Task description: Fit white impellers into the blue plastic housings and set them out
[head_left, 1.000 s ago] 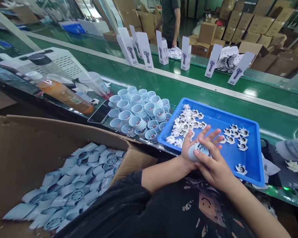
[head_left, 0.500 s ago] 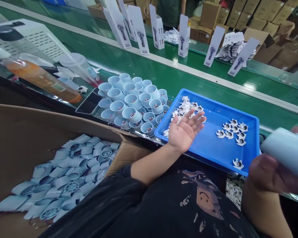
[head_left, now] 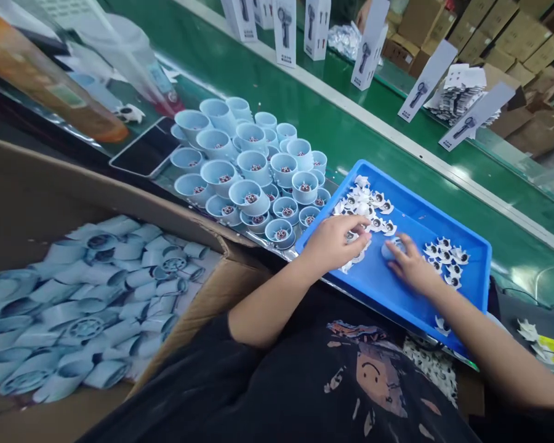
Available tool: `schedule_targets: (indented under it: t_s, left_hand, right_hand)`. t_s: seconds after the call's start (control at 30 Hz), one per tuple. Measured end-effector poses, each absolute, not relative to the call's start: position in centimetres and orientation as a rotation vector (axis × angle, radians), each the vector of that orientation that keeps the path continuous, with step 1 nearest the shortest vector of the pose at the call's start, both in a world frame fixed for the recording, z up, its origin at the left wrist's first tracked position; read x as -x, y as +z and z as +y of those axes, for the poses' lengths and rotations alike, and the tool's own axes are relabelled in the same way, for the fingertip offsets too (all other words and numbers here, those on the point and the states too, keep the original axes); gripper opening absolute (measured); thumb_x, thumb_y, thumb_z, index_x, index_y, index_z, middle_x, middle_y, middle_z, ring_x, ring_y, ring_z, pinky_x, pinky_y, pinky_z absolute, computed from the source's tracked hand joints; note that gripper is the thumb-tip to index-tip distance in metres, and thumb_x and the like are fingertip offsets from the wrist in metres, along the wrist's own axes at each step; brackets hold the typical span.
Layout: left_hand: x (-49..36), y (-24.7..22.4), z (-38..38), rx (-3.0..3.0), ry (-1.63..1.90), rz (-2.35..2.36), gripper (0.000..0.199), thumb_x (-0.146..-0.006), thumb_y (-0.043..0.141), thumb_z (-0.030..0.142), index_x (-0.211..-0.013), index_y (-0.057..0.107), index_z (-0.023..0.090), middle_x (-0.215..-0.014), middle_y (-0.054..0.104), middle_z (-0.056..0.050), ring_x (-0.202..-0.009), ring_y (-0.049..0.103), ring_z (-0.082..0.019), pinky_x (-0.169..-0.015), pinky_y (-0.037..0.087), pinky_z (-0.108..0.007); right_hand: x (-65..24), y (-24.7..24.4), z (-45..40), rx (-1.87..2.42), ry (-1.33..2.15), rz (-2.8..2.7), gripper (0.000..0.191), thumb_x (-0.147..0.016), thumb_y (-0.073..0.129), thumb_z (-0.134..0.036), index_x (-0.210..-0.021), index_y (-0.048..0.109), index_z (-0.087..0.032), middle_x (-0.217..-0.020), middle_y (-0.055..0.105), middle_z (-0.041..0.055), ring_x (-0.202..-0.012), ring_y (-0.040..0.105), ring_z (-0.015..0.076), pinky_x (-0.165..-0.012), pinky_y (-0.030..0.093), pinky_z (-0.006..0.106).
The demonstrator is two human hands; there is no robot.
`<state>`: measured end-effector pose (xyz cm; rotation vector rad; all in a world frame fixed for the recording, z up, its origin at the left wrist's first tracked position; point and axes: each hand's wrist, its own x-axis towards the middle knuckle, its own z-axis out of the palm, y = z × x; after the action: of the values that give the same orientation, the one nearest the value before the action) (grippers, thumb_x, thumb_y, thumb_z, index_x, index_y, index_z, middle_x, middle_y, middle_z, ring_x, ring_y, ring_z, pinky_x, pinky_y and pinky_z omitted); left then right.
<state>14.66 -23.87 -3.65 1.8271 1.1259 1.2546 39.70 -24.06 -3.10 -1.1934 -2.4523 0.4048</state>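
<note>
Palm down, my left hand (head_left: 335, 243) reaches over the left side of the blue tray (head_left: 484, 271). Its fingers are bent, with a gap to the thumb, just above a pile of white fan wheels (head_left: 362, 200). Beside it in the tray, my right hand (head_left: 410, 264) has its fingers around a small light-blue round part (head_left: 391, 249), partly hidden and blurred. More fan wheels (head_left: 445, 255) lie in a group at the tray's right side. Light-blue cups (head_left: 252, 166) with small red and white parts inside stand stacked left of the tray.
A cardboard box (head_left: 198, 295) of light-blue housings (head_left: 87, 301) is at the lower left. A phone (head_left: 145, 147) and an orange bottle (head_left: 46, 74) lie behind it. White printed boxes (head_left: 284, 34) stand across the green conveyor (head_left: 341, 132). A person's hand shows at the top.
My right hand has come left from the right edge into the tray; the light-blue housing it held is no longer seen there. My left hand has turned from palm up to palm down.
</note>
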Motion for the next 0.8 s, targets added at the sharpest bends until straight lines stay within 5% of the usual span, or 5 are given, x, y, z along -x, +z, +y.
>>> schedule_targets:
  t_s: [0.13,0.3,0.4,0.57,0.8]
  left_hand:
    - [-14.6,-3.5,-23.8,-1.854,1.216,1.094,0.025,-0.084,0.056,0.031,-0.103,0.068,0.019,-0.087,0.074,-0.004,-0.087,0.068,-0.021,-0.082,0.051,-0.035]
    - [-14.6,-3.6,-23.8,-1.887,1.180,1.072,0.024,-0.084,0.056,0.031,-0.102,0.067,0.019,-0.087,0.074,-0.004,-0.085,0.068,-0.022,-0.079,0.052,-0.037]
    - [-14.4,-3.7,-23.9,-1.910,1.210,1.055,0.024,-0.085,0.056,0.031,-0.103,0.066,0.019,-0.094,0.073,-0.006,-0.091,0.068,-0.023,-0.084,0.052,-0.039]
    - [-14.4,-3.3,-24.6,-1.979,1.448,0.899,0.028,-0.087,0.058,0.030,-0.113,0.062,0.020,-0.115,0.068,-0.009,-0.111,0.062,-0.024,-0.098,0.048,-0.041]
    - [-16.6,-2.3,-26.6,-2.054,1.276,0.546,0.074,-0.080,0.066,0.056,-0.140,0.041,0.022,-0.142,0.050,-0.015,-0.132,0.046,-0.030,-0.110,0.038,-0.048]
  right_hand:
    - [-38.7,0.3,-22.9,1.043,0.187,-2.651,0.028,-0.099,0.054,-0.032,-0.127,0.057,-0.026,-0.128,0.046,0.0134,-0.109,0.051,0.0327,-0.090,0.045,0.058]
    - [-37.8,6.4,-24.8,0.924,-0.164,-2.343,0.066,-0.091,0.067,-0.026,-0.146,0.032,-0.040,-0.135,0.039,0.0083,-0.121,0.042,0.0327,-0.099,0.039,0.053]
    - [-37.4,6.6,-27.2,0.954,0.283,-1.985,0.061,-0.089,0.069,-0.034,-0.142,0.040,-0.042,-0.129,0.047,0.0054,-0.120,0.045,0.0306,-0.102,0.037,0.052]
    - [-36.6,4.1,-30.3,0.929,1.301,-1.334,0.048,-0.091,0.062,-0.059,-0.134,0.048,-0.042,-0.120,0.057,0.0034,-0.092,0.061,0.0223,-0.082,0.053,0.038]
    - [-34.2,0.6,-32.2,0.724,1.818,-0.911,0.037,-0.093,0.059,-0.059,-0.120,0.060,-0.033,-0.116,0.059,0.0034,-0.088,0.061,0.0188,-0.076,0.054,0.029]
